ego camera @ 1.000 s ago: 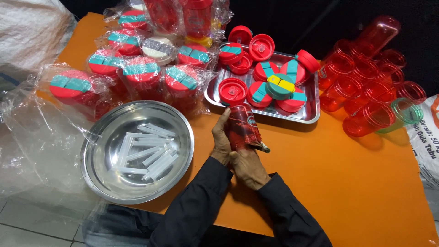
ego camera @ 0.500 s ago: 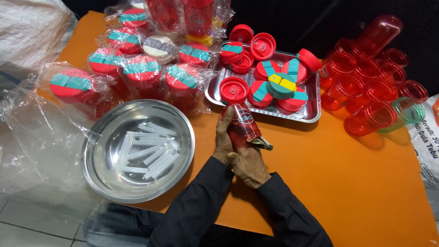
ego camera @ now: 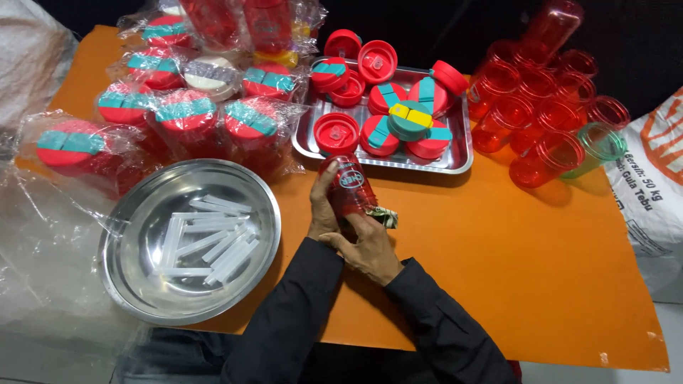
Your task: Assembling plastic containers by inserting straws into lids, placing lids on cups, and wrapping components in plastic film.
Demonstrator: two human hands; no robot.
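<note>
My left hand point(ego camera: 324, 210) and my right hand point(ego camera: 366, 245) both grip a red translucent plastic bottle point(ego camera: 350, 186) lying tilted over the orange table point(ego camera: 498, 256), its far end pointing at the tray. A small crumpled bit of paper or wrapper point(ego camera: 384, 217) shows under the bottle by my right fingers. Just beyond the bottle stands a rectangular steel tray point(ego camera: 459, 153) with several red lids, some with teal flaps and one yellow-topped.
A round steel bowl point(ego camera: 135, 284) with several white plastic straws lies at the left. Bagged red bottles with teal lids point(ego camera: 185, 114) crowd the back left. Open red cups point(ego camera: 548, 107) cluster at the back right beside a white sack point(ego camera: 651, 192). Clear plastic wrap lies far left.
The bottle has tipped further away from me, its far end now lower and closer to the tray. My hands have shifted only slightly around it.
</note>
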